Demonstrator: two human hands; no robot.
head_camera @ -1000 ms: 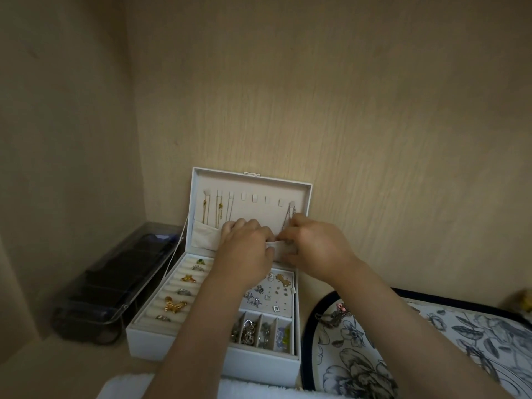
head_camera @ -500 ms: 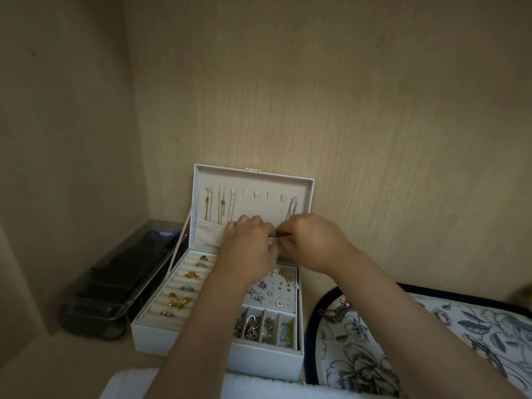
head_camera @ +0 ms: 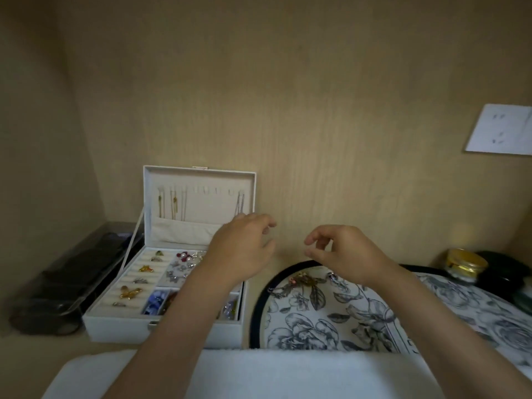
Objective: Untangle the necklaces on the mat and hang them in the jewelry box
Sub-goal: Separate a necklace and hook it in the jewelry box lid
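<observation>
Change: left hand (head_camera: 241, 249), right hand (head_camera: 345, 249) withdrawn from jewelry box (head_camera: 115, 326); silver necklace (head_camera: 240, 204) hangs.
Hands: loosely curled, empty.
Remaining: tangled necklaces (head_camera: 299, 283), mat (head_camera: 331, 321).

Tan wood shelf (head_camera: 34, 358) carried a white box (head_camera: 161, 332), lid up. Dark case (head_camera: 72, 283) sat just L of box. Floral mat (head_camera: 331, 321) lay just R of box; gold-lidded jar (head_camera: 465, 264) far R, behind mat. White towel (head_camera: 288, 372) lay in front of box.
</observation>
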